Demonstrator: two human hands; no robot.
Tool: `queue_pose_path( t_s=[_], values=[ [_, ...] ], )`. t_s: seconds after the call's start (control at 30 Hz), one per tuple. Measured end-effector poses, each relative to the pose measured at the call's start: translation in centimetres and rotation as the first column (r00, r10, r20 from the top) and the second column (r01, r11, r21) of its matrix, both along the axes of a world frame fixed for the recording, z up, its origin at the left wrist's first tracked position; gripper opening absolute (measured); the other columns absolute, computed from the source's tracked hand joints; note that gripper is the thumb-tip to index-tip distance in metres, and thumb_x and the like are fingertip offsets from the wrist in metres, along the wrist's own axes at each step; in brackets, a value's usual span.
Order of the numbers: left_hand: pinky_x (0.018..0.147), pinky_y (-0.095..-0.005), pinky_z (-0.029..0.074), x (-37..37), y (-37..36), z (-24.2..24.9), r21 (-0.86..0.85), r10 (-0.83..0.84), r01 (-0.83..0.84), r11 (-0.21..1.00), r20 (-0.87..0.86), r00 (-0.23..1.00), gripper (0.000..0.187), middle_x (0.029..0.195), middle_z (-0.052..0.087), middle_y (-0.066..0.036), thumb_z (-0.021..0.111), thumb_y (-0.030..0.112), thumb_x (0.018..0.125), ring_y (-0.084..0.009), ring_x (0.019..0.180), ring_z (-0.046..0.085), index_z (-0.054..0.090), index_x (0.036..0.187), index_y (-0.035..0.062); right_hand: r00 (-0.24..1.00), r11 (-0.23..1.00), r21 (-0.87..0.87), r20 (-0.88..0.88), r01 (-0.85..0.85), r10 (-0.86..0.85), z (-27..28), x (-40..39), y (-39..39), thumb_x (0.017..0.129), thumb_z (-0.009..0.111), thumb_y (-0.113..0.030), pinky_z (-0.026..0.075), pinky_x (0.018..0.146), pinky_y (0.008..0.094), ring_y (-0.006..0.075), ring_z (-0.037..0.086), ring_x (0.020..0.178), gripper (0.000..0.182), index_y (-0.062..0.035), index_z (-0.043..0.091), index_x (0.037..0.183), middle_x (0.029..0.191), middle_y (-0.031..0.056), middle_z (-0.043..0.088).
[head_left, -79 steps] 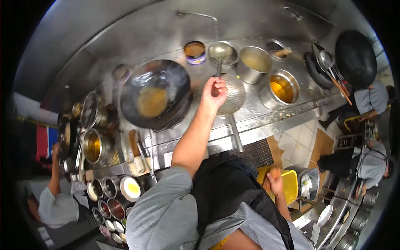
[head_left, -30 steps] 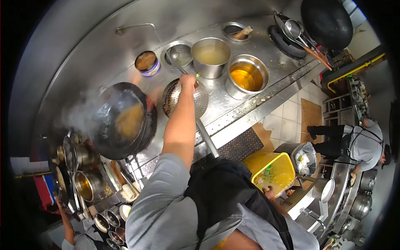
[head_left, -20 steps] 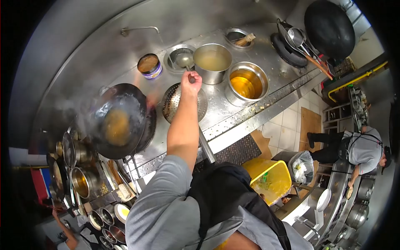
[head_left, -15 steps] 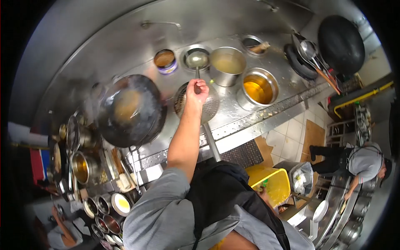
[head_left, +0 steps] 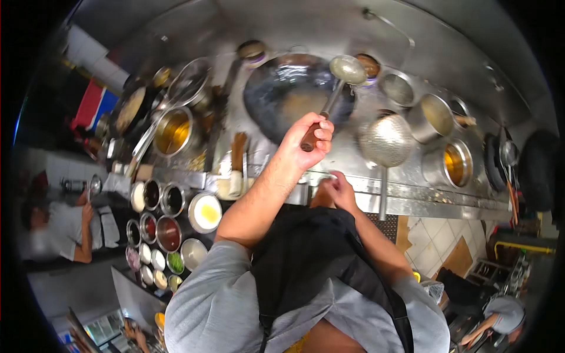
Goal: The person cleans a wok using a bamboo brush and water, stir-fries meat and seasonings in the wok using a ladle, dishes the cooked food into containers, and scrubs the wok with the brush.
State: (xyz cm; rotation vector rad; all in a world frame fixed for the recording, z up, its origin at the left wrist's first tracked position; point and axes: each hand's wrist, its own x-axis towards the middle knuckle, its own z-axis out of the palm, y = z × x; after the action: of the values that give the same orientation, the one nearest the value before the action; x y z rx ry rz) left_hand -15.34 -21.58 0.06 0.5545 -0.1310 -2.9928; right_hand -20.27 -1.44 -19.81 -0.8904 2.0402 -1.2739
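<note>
My left hand (head_left: 310, 140) is closed around the dark grip of a metal ladle (head_left: 347, 70). The ladle's bowl is raised over the right rim of a large black wok (head_left: 259, 97), which has brownish liquid in its bottom. My right hand (head_left: 339, 191) is low in front of my apron, by the stove's front edge. Its fingers look pinched together; a blurred tan shape beside them cannot be made out. To the right, a perforated metal skimmer (head_left: 385, 141) lies with its handle (head_left: 384, 197) pointing toward me.
Right of the skimmer stand a tall pot (head_left: 425, 120) and a pot of amber liquid (head_left: 438, 162). Another amber-filled pot (head_left: 189, 138) is on the left. Several ingredient bowls surround a white bowl with yellow contents (head_left: 194, 220). Co-workers (head_left: 65, 226) (head_left: 506, 312) stand on both sides.
My view has turned left. The ladle has lifted from the round container behind the skimmer and moved over to the wok. My right hand has come up from beside the yellow bin.
</note>
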Motion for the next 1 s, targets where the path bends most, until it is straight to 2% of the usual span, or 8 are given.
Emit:
queue_pose_path(
  t_s=[0.1, 0.2, 0.4, 0.5, 0.63, 0.83, 0.9, 1.0],
  values=[
    [0.041, -0.0234, 0.036, 6.1, -3.3, 1.4, -0.139, -0.003, 0.021, 0.99, 0.128, 0.992, 0.008, 0.074, 0.053, 0.001, 0.052, 0.01, 0.09, -0.0061, 0.051, 0.049, 0.048, 0.084, 0.0117, 0.954, 0.958, -0.009, 0.093, -0.287, 0.286, -4.1, 5.9, -12.7, 0.088, 0.065, -0.029, 0.053, 0.081, 0.0395, 0.0294, 0.068, 0.088, 0.047, -0.0073, 0.053, 0.127, 0.097, 0.0133, 0.069],
    [0.039, -0.025, 0.036, 11.2, -6.7, 1.8, -0.274, 0.008, 0.047, 0.961, 0.196, 0.981, 0.009, 0.075, 0.053, 0.001, 0.053, 0.01, 0.09, -0.0081, 0.05, 0.049, 0.047, 0.096, 0.0147, 0.916, 0.815, -0.436, -0.06, -0.382, 0.397, -1.6, 13.4, -22.5, 0.087, 0.065, -0.032, 0.05, 0.088, 0.0389, 0.0325, 0.065, 0.104, 0.048, -0.0085, 0.052, 0.128, 0.118, 0.0179, 0.064],
    [0.04, -0.0264, 0.037, 17.4, -11.2, 3.4, -0.616, 0.069, 0.186, 0.765, 0.366, 0.928, 0.08, 0.075, 0.053, -0.005, 0.053, 0.006, 0.087, -0.0125, 0.046, 0.047, 0.013, 0.156, 0.0098, 0.952, 0.946, 0.115, 0.007, -0.305, 0.306, -11.7, 24.5, -29.5, 0.088, 0.063, -0.032, 0.049, 0.091, 0.0393, 0.032, 0.063, 0.107, 0.047, -0.009, 0.053, 0.127, 0.123, 0.018, 0.061],
    [0.039, -0.0276, 0.038, 19.5, -12.9, 3.6, -0.664, 0.056, 0.221, 0.715, 0.369, 0.928, 0.083, 0.075, 0.054, -0.005, 0.053, 0.004, 0.086, -0.0128, 0.046, 0.048, 0.01, 0.157, 0.0075, 0.965, 0.947, 0.191, -0.002, -0.257, 0.263, -13.3, 24.2, -29.1, 0.088, 0.062, -0.033, 0.048, 0.092, 0.0395, 0.0319, 0.062, 0.108, 0.047, -0.0091, 0.053, 0.127, 0.124, 0.018, 0.06],
    [0.039, -0.0269, 0.038, 20.9, -16.3, 1.3, -0.783, 0.047, 0.318, 0.535, 0.403, 0.914, 0.08, 0.074, 0.056, -0.004, 0.053, 0.001, 0.083, -0.0121, 0.045, 0.049, 0.02, 0.156, 0.0052, 0.627, 0.952, 0.044, 0.762, -0.301, 0.163, -5.1, 15.6, -23.5, 0.085, 0.064, -0.034, 0.054, 0.062, 0.034, 0.0207, 0.065, 0.087, 0.061, 0.0033, 0.051, 0.132, 0.108, 0.0118, 0.066],
    [0.04, -0.031, 0.04, 19.1, -17.7, -2.7, -0.787, 0.213, 0.616, 0.037, 0.609, 0.764, 0.078, 0.071, 0.058, -0.005, 0.054, 0.005, 0.081, -0.0134, 0.045, 0.051, 0.027, 0.155, 0.0105, 0.685, 0.988, -0.041, 0.717, -0.146, 0.131, 12.5, 3.2, -4.1, 0.075, 0.06, -0.009, 0.05, 0.095, 0.0353, 0.0251, 0.06, 0.114, 0.073, -0.0009, 0.041, 0.145, 0.132, 0.0141, 0.056],
    [0.04, -0.0318, 0.042, 18.6, -15.5, -5.9, -0.776, 0.2, 0.626, 0.079, 0.627, 0.752, 0.08, 0.075, 0.058, -0.005, 0.053, 0.006, 0.082, -0.0137, 0.046, 0.052, 0.022, 0.156, 0.0119, 0.642, 0.995, -0.08, 0.766, 0.059, 0.023, 14.9, 1.3, -1.1, 0.072, 0.056, -0.004, 0.056, 0.091, 0.0424, 0.0306, 0.061, 0.113, 0.081, -0.0043, 0.033, 0.149, 0.129, 0.0156, 0.057],
    [0.039, -0.0307, 0.04, 18.2, -10.4, -9.0, -0.604, -0.021, 0.373, 0.704, 0.508, 0.861, 0.057, 0.075, 0.054, -0.002, 0.053, 0.01, 0.088, -0.012, 0.05, 0.052, 0.037, 0.143, 0.0128, 0.771, 0.993, -0.088, 0.637, 0.075, -0.002, 17.4, -3.2, -3.6, 0.075, 0.05, -0.004, 0.059, 0.06, 0.0305, 0.0236, 0.069, 0.084, 0.08, -0.0084, 0.028, 0.152, 0.111, 0.0199, 0.063]
  ],
)
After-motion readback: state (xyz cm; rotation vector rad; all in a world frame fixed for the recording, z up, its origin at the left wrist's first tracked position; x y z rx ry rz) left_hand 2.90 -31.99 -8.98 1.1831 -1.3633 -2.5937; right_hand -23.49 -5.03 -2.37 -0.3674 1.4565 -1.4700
